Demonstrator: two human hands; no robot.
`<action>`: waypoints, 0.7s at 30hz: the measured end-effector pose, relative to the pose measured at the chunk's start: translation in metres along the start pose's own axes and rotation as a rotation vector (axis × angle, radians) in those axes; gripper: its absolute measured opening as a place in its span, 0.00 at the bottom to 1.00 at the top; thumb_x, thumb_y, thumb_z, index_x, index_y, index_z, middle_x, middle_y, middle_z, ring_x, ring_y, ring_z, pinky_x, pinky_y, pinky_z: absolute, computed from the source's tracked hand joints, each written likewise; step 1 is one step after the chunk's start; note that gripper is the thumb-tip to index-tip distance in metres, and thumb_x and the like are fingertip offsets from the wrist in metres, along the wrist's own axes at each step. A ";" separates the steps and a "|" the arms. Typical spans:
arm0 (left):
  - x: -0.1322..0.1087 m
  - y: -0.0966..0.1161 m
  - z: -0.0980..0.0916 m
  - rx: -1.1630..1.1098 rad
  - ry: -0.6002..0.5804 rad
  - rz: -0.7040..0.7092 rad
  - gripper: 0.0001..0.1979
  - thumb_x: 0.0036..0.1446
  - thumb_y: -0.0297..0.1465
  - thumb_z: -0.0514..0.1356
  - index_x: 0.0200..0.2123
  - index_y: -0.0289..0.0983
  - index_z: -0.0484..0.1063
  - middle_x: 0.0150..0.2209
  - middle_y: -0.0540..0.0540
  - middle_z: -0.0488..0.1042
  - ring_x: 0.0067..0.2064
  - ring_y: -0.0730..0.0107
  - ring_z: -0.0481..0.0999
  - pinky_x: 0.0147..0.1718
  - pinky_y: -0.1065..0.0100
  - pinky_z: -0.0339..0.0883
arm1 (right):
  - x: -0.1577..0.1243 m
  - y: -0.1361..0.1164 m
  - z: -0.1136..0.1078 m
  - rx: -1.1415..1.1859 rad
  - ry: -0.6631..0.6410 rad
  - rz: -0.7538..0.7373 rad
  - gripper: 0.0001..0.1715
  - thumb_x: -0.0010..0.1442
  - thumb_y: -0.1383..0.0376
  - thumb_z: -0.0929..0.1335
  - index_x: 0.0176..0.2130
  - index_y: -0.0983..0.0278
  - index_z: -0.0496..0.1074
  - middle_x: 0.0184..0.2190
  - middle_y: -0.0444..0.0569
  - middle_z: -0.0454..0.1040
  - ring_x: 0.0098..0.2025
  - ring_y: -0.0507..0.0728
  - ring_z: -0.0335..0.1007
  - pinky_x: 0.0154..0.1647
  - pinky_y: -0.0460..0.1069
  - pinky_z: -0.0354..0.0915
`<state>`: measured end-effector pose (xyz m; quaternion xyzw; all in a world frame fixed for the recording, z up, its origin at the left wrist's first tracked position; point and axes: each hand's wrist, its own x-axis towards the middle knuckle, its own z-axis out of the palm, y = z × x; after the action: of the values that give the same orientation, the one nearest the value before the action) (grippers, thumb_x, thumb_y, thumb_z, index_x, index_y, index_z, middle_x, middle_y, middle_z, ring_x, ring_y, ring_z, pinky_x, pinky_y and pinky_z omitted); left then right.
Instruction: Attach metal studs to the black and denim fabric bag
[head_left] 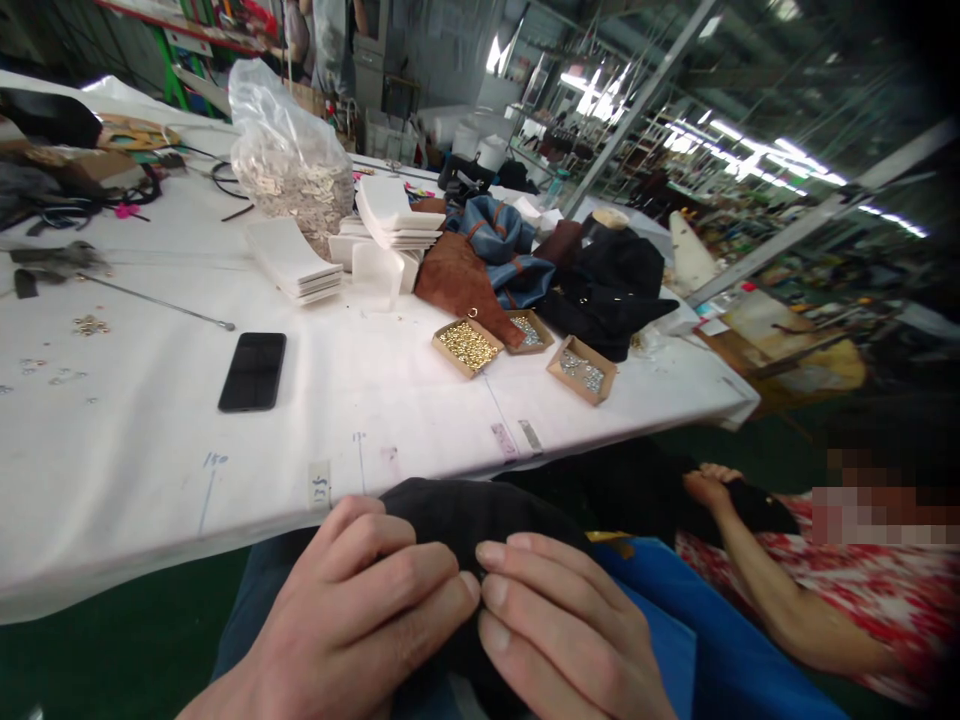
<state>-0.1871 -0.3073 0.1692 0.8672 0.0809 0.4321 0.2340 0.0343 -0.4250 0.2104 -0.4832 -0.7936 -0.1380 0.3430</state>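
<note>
Low at the front, below the table's edge, black cloth (pixel 465 505) lies bunched over my lap. My left hand (pixel 367 595) is closed on it, thumb and curled fingers pinching the cloth. Close beside it, my right hand (pixel 566 625) has its fingertips pressed together on the same cloth. The fingertips of both hands almost meet. Between them is a tiny spot that I cannot make out.
On the white table (pixel 315 380) lie a phone (pixel 253 371), a small box of gold-coloured pieces (pixel 468 346), a box of silver pieces (pixel 582 370), white card stacks (pixel 292 262), brown suede (pixel 457 275) and black fabric (pixel 611 280). A co-worker's hand (pixel 709 482) holds black material at right.
</note>
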 end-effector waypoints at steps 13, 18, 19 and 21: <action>0.001 0.007 0.008 -0.144 0.050 -0.117 0.13 0.85 0.24 0.55 0.56 0.31 0.82 0.45 0.39 0.82 0.45 0.61 0.75 0.44 0.57 0.72 | -0.013 0.007 0.002 0.097 -0.014 0.011 0.13 0.79 0.75 0.67 0.49 0.64 0.81 0.48 0.48 0.90 0.58 0.57 0.90 0.67 0.53 0.84; -0.002 0.000 0.015 -0.101 0.045 -0.088 0.16 0.83 0.20 0.53 0.59 0.30 0.80 0.48 0.36 0.81 0.49 0.60 0.77 0.47 0.59 0.77 | -0.020 0.020 0.012 0.136 0.078 -0.037 0.12 0.77 0.74 0.68 0.52 0.64 0.81 0.48 0.51 0.88 0.56 0.58 0.89 0.63 0.54 0.84; -0.006 -0.002 0.016 -0.075 0.041 -0.086 0.17 0.81 0.17 0.54 0.61 0.29 0.80 0.50 0.35 0.81 0.51 0.59 0.78 0.50 0.60 0.79 | -0.020 0.022 0.013 0.140 0.089 -0.013 0.12 0.77 0.73 0.68 0.53 0.65 0.82 0.49 0.53 0.88 0.56 0.59 0.88 0.62 0.54 0.84; -0.014 -0.008 0.020 -0.021 0.034 -0.087 0.22 0.77 0.13 0.57 0.66 0.28 0.78 0.54 0.35 0.82 0.56 0.60 0.79 0.56 0.62 0.80 | -0.017 0.025 0.014 0.148 0.053 0.045 0.14 0.78 0.71 0.68 0.57 0.67 0.82 0.53 0.56 0.87 0.59 0.59 0.87 0.62 0.54 0.83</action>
<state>-0.1793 -0.3118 0.1452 0.8528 0.1179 0.4371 0.2603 0.0556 -0.4161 0.1858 -0.4703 -0.7813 -0.0840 0.4016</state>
